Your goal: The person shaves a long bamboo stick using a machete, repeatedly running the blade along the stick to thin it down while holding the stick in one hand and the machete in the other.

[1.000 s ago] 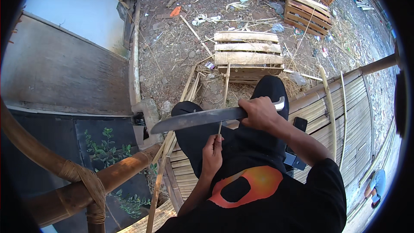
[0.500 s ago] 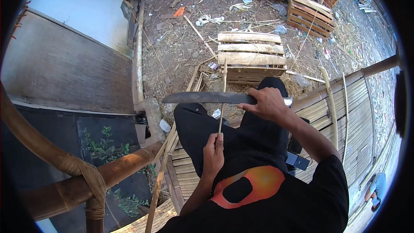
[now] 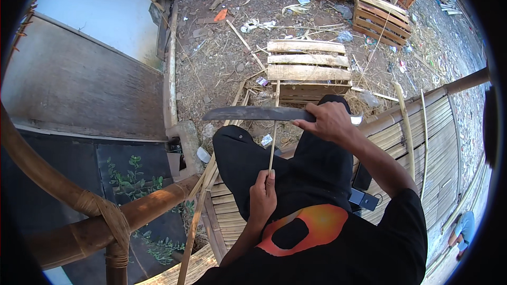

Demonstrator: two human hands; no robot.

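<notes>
My right hand (image 3: 332, 121) is closed around the handle of a long machete (image 3: 245, 113), its dark blade reaching out to the left above my knees. Past the hand's far side shows a shiny end of the handle. Below it, my left hand (image 3: 262, 192) pinches the near end of a thin bamboo stick (image 3: 272, 153). The stick points away from me and crosses the blade, which lies over it. Its far end reaches the front of a slatted wooden crate (image 3: 308, 72). Whether the blade's edge is cutting into the stick cannot be seen.
I sit on a bamboo-slat platform (image 3: 441, 142) with a thick bamboo rail (image 3: 158, 200) at left. More crates (image 3: 381, 20) stand on littered ground. Long strips (image 3: 193, 232) lean by my left leg. A small dark device (image 3: 363, 199) lies at my right. Another person (image 3: 463, 232) is far right.
My left hand has drawn the stick slightly toward me. The machete has shifted a little to the right, with its tip slightly higher.
</notes>
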